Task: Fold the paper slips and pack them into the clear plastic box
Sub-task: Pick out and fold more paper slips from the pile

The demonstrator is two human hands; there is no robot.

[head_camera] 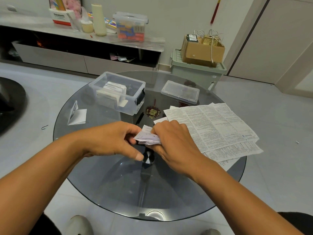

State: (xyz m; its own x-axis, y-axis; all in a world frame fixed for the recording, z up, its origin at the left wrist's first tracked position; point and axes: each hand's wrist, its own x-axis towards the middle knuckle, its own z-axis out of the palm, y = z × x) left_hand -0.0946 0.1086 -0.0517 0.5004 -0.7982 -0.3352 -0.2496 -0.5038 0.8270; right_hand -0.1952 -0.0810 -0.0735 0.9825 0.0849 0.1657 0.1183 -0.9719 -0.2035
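We worked over a round smoked-glass table [105,184]. Unfolded printed leaflets [218,126] lay just right of our right hand [172,141]. Beyond our left hand [110,139] stood the clear plastic box [135,92], open, with folded slips [115,88] upright inside; its lid [180,92] lay beyond the right hand. Both hands pinched one folded paper slip [148,137] between them, fingers curled round it.
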